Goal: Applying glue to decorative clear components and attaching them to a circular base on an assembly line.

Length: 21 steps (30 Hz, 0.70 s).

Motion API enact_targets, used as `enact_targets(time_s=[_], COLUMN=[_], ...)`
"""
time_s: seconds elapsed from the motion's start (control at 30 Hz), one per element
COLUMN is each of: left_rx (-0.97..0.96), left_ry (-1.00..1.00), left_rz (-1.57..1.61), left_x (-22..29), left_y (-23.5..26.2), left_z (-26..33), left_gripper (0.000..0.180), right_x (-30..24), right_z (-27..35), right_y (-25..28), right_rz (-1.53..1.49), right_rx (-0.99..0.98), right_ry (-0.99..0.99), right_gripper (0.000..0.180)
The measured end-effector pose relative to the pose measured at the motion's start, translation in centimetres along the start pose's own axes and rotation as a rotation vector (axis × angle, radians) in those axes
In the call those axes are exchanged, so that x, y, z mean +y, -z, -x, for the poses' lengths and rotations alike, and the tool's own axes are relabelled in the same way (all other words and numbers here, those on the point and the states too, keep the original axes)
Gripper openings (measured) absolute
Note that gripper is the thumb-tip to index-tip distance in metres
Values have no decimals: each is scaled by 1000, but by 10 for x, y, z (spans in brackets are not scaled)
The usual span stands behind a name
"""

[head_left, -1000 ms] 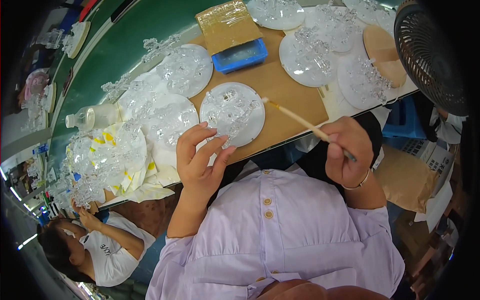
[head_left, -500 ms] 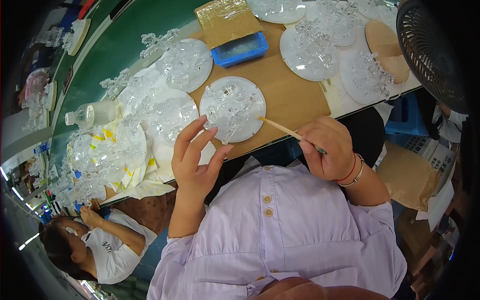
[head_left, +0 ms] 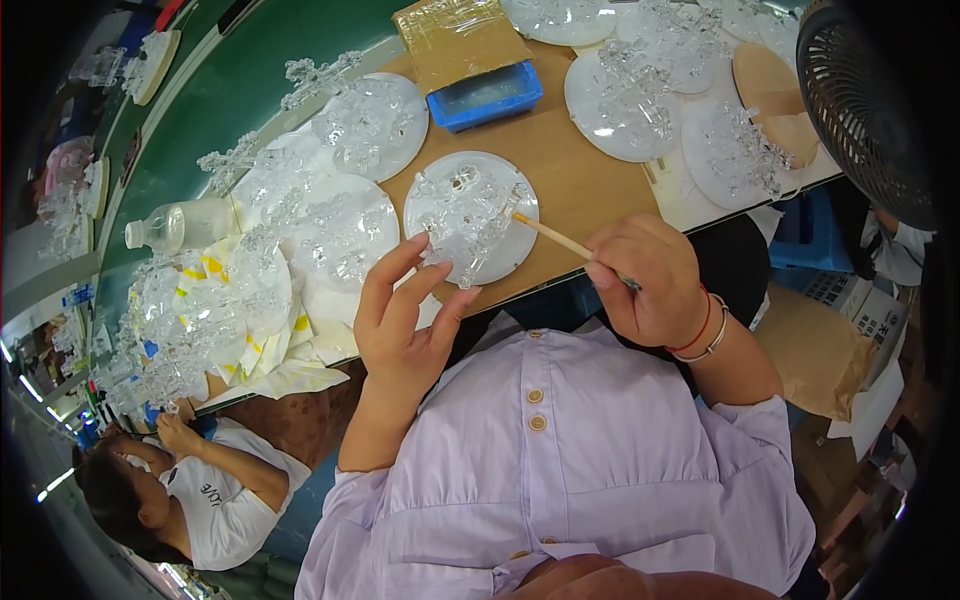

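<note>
A round white disc [head_left: 520, 255] bearing a cluster of clear plastic pieces [head_left: 462, 205] lies on the brown board in front of me. My left hand [head_left: 400, 325] is at its near left edge, fingers curved and apart. The fingertips are close to the rim and the near end of the clear cluster; whether they press on it I cannot tell. A slim brush with a pale wooden handle [head_left: 560, 240] is pinched in my right hand [head_left: 645, 275]. Its brown tip meets the right side of the cluster, over the disc.
A blue tray [head_left: 485, 102] under a cardboard piece [head_left: 460, 45] stands behind the disc. More white discs with clear clusters [head_left: 625, 105] lie on both sides. A clear bottle [head_left: 180, 228] lies left, a black fan [head_left: 865, 110] stands right. Another person [head_left: 200, 490] works at lower left.
The brush tip has moved slightly up and left, from the bare rim onto the clear cluster. My left hand has shifted a little to the right, and the disc appears slightly turned.
</note>
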<state>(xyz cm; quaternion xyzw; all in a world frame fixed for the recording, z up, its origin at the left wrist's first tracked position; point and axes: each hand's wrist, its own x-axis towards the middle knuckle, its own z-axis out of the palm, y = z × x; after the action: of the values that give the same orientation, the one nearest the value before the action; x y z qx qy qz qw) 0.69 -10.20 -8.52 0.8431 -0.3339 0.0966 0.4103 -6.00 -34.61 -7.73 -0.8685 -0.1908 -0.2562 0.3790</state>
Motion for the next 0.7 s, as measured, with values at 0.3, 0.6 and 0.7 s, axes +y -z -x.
enact_targets(time_s=[0.3, 0.6, 0.7], left_rx=[0, -7, -8], left_ry=[-6, -4, -3], left_rz=[0, -11, -10], left_x=[2, 4, 7], left_y=[0, -1, 0], left_z=[-1, -3, -3], left_gripper=[37, 37, 39], right_x=[5, 0, 1], right_z=[-1, 3, 4], right_y=[6, 11, 9], right_rz=[34, 9, 40], right_rx=[28, -16, 0], right_ry=[-36, -23, -7], right_gripper=[13, 14, 14])
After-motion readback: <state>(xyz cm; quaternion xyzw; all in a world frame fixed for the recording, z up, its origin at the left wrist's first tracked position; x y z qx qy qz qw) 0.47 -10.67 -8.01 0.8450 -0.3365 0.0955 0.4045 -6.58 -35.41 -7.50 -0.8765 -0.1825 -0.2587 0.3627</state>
